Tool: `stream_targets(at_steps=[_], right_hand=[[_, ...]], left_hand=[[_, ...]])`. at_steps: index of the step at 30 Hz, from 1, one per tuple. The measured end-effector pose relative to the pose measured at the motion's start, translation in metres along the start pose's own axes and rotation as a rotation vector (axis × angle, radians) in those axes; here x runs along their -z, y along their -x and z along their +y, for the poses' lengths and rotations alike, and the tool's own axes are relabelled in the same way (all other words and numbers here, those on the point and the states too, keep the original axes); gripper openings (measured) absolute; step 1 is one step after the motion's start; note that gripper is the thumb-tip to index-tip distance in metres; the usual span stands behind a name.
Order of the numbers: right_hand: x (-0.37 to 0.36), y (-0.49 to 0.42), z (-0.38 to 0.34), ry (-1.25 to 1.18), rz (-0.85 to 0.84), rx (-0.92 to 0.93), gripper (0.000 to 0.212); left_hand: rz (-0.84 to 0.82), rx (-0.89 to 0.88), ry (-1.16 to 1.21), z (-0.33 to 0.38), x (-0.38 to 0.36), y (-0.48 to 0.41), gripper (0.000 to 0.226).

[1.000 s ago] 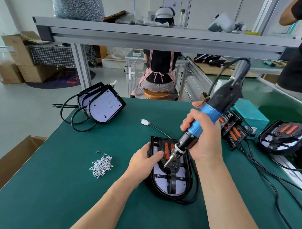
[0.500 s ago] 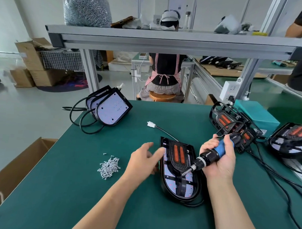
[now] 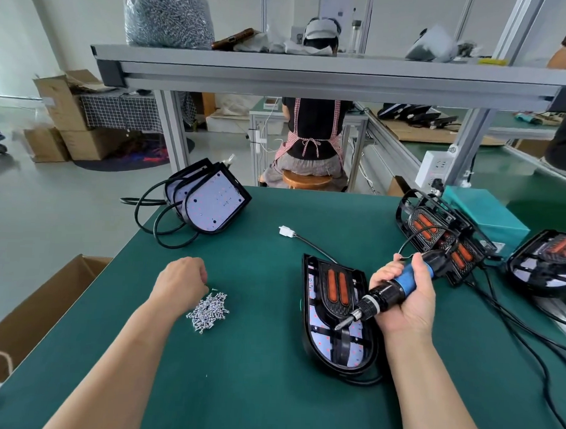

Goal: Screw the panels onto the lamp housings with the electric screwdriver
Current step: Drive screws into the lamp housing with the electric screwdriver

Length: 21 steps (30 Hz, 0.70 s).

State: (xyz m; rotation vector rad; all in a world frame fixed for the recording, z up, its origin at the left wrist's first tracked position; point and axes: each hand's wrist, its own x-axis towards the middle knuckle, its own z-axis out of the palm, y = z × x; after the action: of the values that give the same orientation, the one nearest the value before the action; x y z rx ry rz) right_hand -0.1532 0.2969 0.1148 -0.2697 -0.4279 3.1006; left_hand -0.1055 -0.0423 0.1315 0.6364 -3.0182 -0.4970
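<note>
A green worktop (image 3: pixel 262 390) fills the lower part of the view, under a grey aluminium shelf (image 3: pixel 328 74) that spans the top and carries a bulging clear bag of screws (image 3: pixel 168 16). At the far left corner of the worktop a stack of lamp housings (image 3: pixel 208 200) leans tilted, pale boards facing the camera, black cables looping out beside it. At the right edge another group of housings with orange inserts (image 3: pixel 441 232) stands propped against a teal box (image 3: pixel 487 215), and one more housing (image 3: pixel 546 262) lies farther right, partly cut off by the frame. The lamp housing being worked on (image 3: pixel 334 315) lies flat just right of centre, rounded end toward the person, with its black panel and two orange strips (image 3: pixel 337 288) seated in the upper half over the white board; its cable runs up to a white connector (image 3: pixel 286 230) lying apart on the worktop. The right hand (image 3: pixel 407 299) has its grip clenched around the blue handle of the electric screwdriver (image 3: pixel 397 290), which is held at a low slant above the housing's right side, the bit pointing down-left over the lower edge of the panel; whether the tip touches it cannot be told. The left hand (image 3: pixel 181 281) is well apart from the housing, knuckles up, fingers curled at the upper edge of the small pile of loose screws (image 3: pixel 209 311); whether its grip holds a screw cannot be told.
</note>
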Motion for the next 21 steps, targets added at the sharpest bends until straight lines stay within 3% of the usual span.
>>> stream_targets(at_steps=[4,10,13,17,21], right_hand=[[0.001,0.001,0.002,0.005,0.000,-0.005,0.025],[-0.001,0.003,0.006,0.029,-0.024,-0.014,0.027],[-0.003,0.003,0.007,0.008,-0.023,-0.011,0.029],[-0.005,0.004,0.007,-0.037,-0.006,-0.013,0.030],[-0.005,0.003,0.005,-0.104,-0.016,-0.021,0.038]], left_hand=[[0.003,-0.021,-0.053,0.001,0.000,-0.004,0.024],[-0.003,-0.092,-0.138,0.006,0.006,0.002,0.017],[0.139,-0.128,0.239,0.023,0.008,0.022,0.017],[-0.016,-0.189,0.931,0.078,0.008,0.066,0.023],[-0.137,-0.268,1.092,0.121,-0.006,0.103,0.026]])
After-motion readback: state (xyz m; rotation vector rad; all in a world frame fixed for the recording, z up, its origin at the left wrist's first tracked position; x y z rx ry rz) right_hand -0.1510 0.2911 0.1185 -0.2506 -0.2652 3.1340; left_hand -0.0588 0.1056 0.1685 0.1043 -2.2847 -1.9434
